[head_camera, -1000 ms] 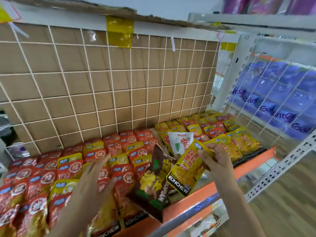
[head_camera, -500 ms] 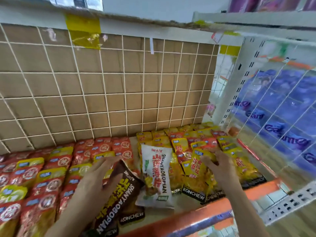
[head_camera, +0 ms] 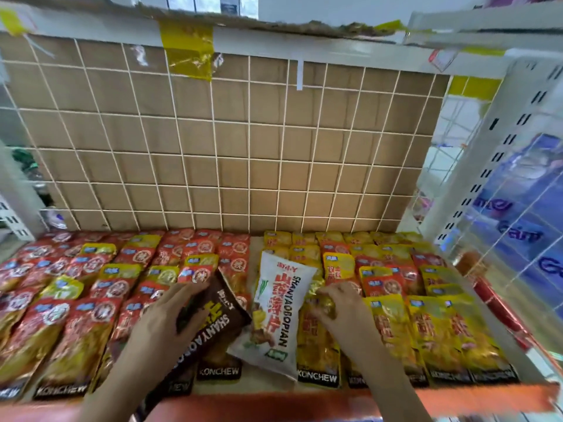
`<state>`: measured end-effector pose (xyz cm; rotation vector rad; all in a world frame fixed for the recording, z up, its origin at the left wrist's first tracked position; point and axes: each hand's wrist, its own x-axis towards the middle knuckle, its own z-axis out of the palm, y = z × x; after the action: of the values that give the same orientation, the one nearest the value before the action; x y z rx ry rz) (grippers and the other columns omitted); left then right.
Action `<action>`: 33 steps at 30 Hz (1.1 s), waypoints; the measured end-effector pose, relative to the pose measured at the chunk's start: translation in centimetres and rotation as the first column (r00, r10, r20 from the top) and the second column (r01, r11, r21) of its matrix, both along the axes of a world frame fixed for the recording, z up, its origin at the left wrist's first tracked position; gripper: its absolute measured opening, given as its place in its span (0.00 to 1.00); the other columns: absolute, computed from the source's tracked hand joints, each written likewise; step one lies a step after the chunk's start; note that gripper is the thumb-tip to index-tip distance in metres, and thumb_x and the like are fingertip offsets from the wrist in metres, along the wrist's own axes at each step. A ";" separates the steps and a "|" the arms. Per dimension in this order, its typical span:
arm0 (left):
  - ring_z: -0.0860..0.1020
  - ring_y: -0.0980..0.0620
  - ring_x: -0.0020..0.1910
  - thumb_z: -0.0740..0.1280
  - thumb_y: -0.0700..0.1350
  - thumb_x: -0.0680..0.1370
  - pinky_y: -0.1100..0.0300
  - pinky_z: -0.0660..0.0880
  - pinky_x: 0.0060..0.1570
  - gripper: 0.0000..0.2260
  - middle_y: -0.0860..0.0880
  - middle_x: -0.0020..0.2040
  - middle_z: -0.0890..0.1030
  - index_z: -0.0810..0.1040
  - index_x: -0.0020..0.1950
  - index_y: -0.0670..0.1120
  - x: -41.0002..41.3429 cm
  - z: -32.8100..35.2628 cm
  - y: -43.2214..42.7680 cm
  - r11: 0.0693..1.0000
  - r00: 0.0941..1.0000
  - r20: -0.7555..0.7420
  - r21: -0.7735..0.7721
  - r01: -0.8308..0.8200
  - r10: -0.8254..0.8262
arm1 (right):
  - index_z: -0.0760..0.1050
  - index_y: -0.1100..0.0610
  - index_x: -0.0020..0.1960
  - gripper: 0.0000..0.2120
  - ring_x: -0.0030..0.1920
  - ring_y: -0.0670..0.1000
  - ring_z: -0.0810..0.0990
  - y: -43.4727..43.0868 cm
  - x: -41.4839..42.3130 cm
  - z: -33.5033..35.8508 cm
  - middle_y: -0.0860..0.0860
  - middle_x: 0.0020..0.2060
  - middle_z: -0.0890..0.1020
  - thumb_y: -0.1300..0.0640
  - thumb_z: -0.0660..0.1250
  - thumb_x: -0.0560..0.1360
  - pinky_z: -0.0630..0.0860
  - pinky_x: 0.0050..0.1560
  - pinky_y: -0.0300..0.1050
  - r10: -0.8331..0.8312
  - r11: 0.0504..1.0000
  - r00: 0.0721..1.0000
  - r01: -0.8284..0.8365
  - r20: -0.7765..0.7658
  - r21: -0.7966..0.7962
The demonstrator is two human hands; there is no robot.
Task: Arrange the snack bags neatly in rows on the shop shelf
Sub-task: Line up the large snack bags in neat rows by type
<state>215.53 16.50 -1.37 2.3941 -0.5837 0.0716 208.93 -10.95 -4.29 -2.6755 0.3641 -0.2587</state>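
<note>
- Head view: the shelf [head_camera: 457, 400] ran wide, its orange lip in front and the wire grid panel [head_camera: 213, 147] behind.
- Red and yellow snack bags [head_camera: 100, 303] lay flat in rows on both sides, with a gap down the middle.
- In that gap the white bag [head_camera: 275, 312] lay loose, long axis front to back and slightly askew. It touched the brown bag [head_camera: 219, 321], which slanted diagonally.
- Now the left hand [head_camera: 158, 330] gripped the brown bag's left edge. The right hand [head_camera: 344, 315] pinched the top of a yellow bag [head_camera: 316, 339] just beside the white one.
- That white bag sat between both hands, and the right looked nearer for straightening it.
</note>
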 end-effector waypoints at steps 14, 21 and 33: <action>0.73 0.55 0.53 0.62 0.58 0.74 0.62 0.69 0.45 0.24 0.53 0.62 0.73 0.68 0.68 0.53 -0.4 0.1 0.9 0.992 0.987 -0.125 0.090 -0.089 0.100 | 0.70 0.51 0.65 0.18 0.42 0.39 0.76 2.7 -1.9 0.5 0.42 0.48 0.77 0.51 0.64 0.76 0.76 0.43 0.35 -0.030 0.966 0.984 -0.016 0.173 0.258; 0.71 0.56 0.56 0.45 0.84 0.50 0.59 0.71 0.50 0.55 0.55 0.63 0.72 0.61 0.71 0.56 -0.1 -0.2 1.6 0.968 0.984 -0.145 0.245 -0.062 0.100 | 0.48 0.55 0.76 0.39 0.69 0.47 0.67 6.6 -0.8 0.8 0.47 0.72 0.63 0.40 0.62 0.74 0.66 0.63 0.38 -0.041 0.940 0.999 0.033 0.018 0.338; 0.71 0.56 0.56 0.68 0.66 0.67 0.65 0.67 0.45 0.37 0.56 0.61 0.71 0.61 0.71 0.53 0.0 -0.8 1.4 0.958 0.992 -0.037 0.267 -0.103 0.117 | 0.42 0.54 0.75 0.53 0.60 0.49 0.76 8.2 1.0 -0.5 0.50 0.69 0.67 0.43 0.74 0.65 0.77 0.55 0.48 -0.109 0.944 0.994 0.111 -0.023 0.311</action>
<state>215.57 17.87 -2.13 2.6789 -0.4586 -0.0223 209.93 -2.74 -4.75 -2.3480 0.5124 -0.2074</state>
